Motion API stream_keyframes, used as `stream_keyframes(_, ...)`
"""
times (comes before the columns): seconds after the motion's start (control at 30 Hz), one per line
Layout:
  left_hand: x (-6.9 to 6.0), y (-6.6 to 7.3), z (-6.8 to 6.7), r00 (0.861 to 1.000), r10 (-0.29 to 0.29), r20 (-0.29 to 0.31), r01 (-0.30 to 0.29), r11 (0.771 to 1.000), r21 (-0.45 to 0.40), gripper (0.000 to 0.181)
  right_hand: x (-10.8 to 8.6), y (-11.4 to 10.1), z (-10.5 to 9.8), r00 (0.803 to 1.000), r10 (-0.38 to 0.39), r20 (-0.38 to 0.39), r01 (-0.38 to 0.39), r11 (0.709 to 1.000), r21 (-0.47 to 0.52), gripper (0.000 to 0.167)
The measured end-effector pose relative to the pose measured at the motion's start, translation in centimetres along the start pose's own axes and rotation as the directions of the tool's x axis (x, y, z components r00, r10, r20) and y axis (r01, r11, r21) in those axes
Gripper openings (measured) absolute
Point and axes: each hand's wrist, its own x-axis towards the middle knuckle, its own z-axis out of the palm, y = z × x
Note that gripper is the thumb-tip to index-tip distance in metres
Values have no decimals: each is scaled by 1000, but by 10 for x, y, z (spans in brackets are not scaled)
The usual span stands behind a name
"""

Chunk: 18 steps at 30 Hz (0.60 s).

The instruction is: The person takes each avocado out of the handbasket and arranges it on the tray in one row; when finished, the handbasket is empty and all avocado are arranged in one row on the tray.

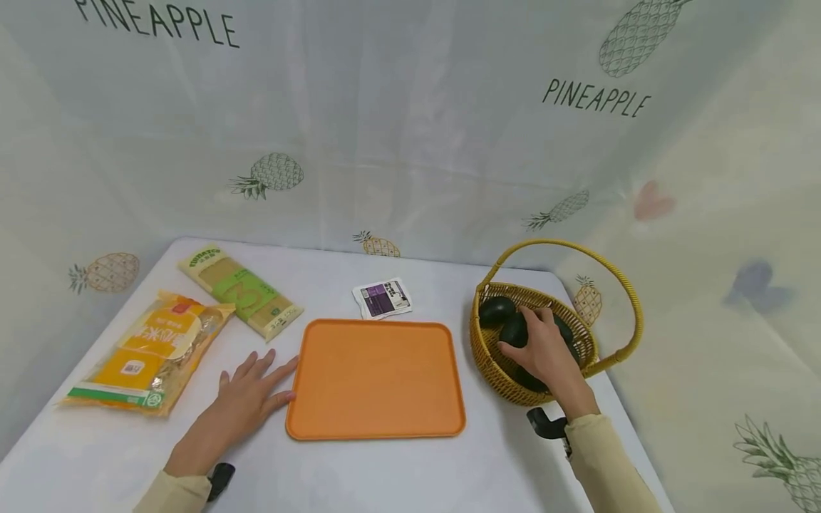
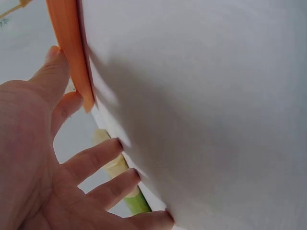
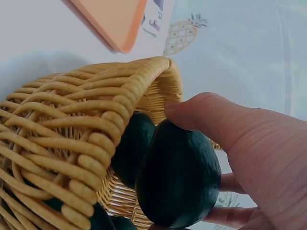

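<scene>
- Head view: a dark green, egg-shaped avocado (image 1: 515, 332) is held by the right hand (image 1: 545, 353) inside a yellow wicker basket (image 1: 494, 374) with a tall handle, among other dark green avocados (image 1: 497, 311). The left hand (image 1: 240, 406) is spread on the white counter (image 1: 372, 474), at the left edge of a flat, orange rectangular tray (image 1: 378, 381).
- Left wrist view: the tray's rim is touched by the thumb and index finger; nothing is gripped, the fingers being apart.
- Right wrist view: the avocado is clasped between thumb and fingers beside the basket's rim. The grasp is judged done; removal from the basket seems not yet completed.
</scene>
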Motion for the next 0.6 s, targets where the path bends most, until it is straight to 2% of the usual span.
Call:
stream_keyframes(0.07, -1, -1, 0, 1000, 6, -11, -6, 1000, 3, 63, 0, -1, 2, 1000, -2, -6, 2, 1000, 0, 86)
stream_keyframes(0.3, -1, -3, -1, 1000, 8, 9, -8, 1000, 7, 63, 0, -3, 5, 1000, -2, 15, 2, 1000, 11, 88)
stream_keyframes(0.6, 4, -3, -2, 1000, 12, 18, -13, 1000, 23, 65, -4, -10, 0, 1000, -6, -12, 6, 1000, 28, 88)
